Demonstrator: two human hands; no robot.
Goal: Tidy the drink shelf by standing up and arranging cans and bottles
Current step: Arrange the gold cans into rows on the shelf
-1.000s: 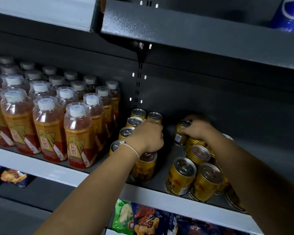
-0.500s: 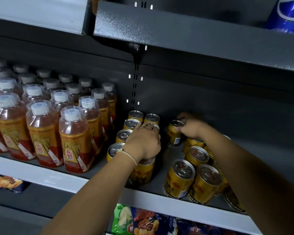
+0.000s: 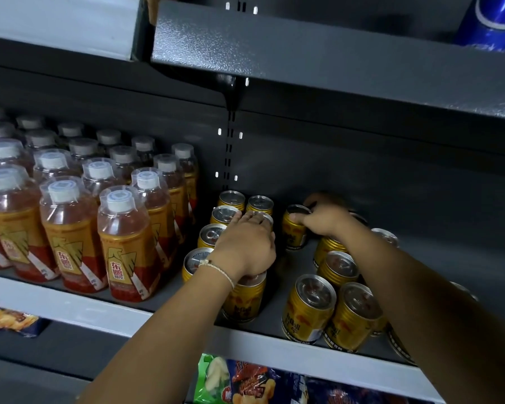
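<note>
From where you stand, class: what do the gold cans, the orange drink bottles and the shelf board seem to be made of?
Gold cans: probably metal; shiny silvery ribbed lids with pull tabs, glossy printed sides.
Orange drink bottles: likely clear plastic; the liquid shows through, with white caps under a clear cover and glossy labels.
Shelf board: seemingly painted metal, matte dark grey; the shelf above shows a speckled, textured coating.

Right hand [image 3: 322,218] apparently slid one can [image 3: 294,228] leftward (still upright).
</note>
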